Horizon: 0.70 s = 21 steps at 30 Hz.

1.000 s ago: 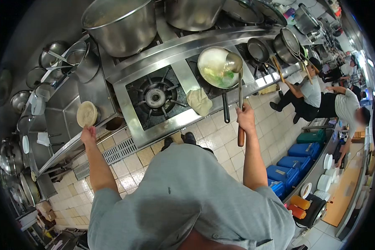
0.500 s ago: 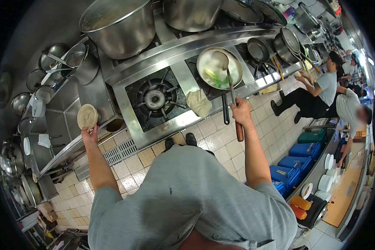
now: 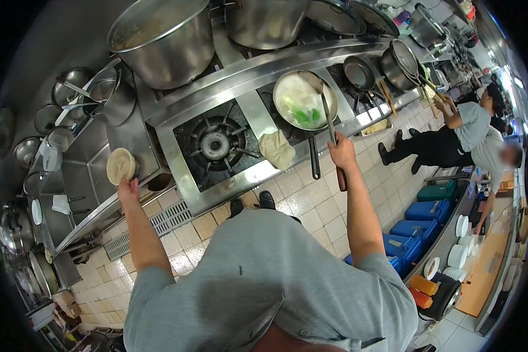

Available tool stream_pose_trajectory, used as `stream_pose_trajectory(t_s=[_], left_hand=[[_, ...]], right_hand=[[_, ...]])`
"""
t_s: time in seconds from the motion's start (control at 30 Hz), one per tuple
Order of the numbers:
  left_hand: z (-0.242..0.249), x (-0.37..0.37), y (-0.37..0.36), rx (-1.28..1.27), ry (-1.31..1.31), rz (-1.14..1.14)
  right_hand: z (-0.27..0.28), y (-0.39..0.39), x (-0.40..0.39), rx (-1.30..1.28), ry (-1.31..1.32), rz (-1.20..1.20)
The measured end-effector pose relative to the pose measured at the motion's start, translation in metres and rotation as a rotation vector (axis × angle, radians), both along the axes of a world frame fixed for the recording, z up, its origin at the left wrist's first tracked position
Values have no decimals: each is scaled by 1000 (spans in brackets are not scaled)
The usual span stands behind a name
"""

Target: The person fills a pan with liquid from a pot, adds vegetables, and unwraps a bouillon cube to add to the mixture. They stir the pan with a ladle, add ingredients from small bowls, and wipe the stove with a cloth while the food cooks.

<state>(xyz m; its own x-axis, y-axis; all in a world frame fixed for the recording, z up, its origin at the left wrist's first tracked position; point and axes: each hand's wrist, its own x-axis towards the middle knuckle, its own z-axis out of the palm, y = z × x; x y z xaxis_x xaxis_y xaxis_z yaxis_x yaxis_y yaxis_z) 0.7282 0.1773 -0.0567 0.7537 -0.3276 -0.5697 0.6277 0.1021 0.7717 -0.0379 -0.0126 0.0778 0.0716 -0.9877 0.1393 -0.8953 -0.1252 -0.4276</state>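
My right hand (image 3: 342, 152) is closed round the wooden-ended handle of a ladle (image 3: 329, 115). The ladle's head dips into white, bubbling liquid by the far right side of a frying pan (image 3: 314, 157), which sits on a burner. Bright green leaves (image 3: 302, 117) and paler pieces float in the liquid. On the left, my left hand (image 3: 128, 189) grips the near rim of a round beige bowl (image 3: 121, 166), at the edge of the steel counter. A folded cloth (image 3: 276, 150) lies on the stove front, left of the pan's black handle.
Large steel pots (image 3: 161, 47) stand behind the stove. Left of the pan is a bare burner (image 3: 215, 145); a small black pan (image 3: 359, 73) sits to its right. Two people (image 3: 469, 120) stand further right, near blue bins (image 3: 413, 218). A floor drain (image 3: 170, 220) runs below the counter.
The ladle head has shifted right towards the pan's far rim, and the greens have moved in the liquid. My left hand keeps the bowl nearly in place. One person at right has shifted.
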Motion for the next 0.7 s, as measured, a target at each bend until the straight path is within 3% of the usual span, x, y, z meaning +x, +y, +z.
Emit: stream_pose_trajectory(t_s=[0.03, 0.1, 0.13, 0.2, 0.23, 0.3, 0.43, 0.5, 0.7], left_hand=[[-6, 5, 0, -1, 0, 1], [-7, 6, -2, -52, -78, -18], [-6, 7, -1, -53, -78, -18], [12, 0, 2, -2, -45, 5], [23, -3, 4, -1, -45, 5], [39, -7, 8, 43, -29, -38], [4, 27, 20, -50, -45, -126], [7, 12, 13, 12, -22, 38], [9, -8, 3, 74, 0, 24]], right_hand=[[-2, -1, -2, -1, 0, 1], [5, -1, -2, 478, -399, -126], [6, 2, -1, 478, -399, -126], [8, 12, 0, 664, -810, -138], [11, 18, 1, 665, -810, -139], [27, 31, 10, 717, -1209, -207], [38, 50, 25, 701, -1333, -288], [31, 55, 27, 695, -1437, -299], [32, 65, 27, 665, -1266, -212]])
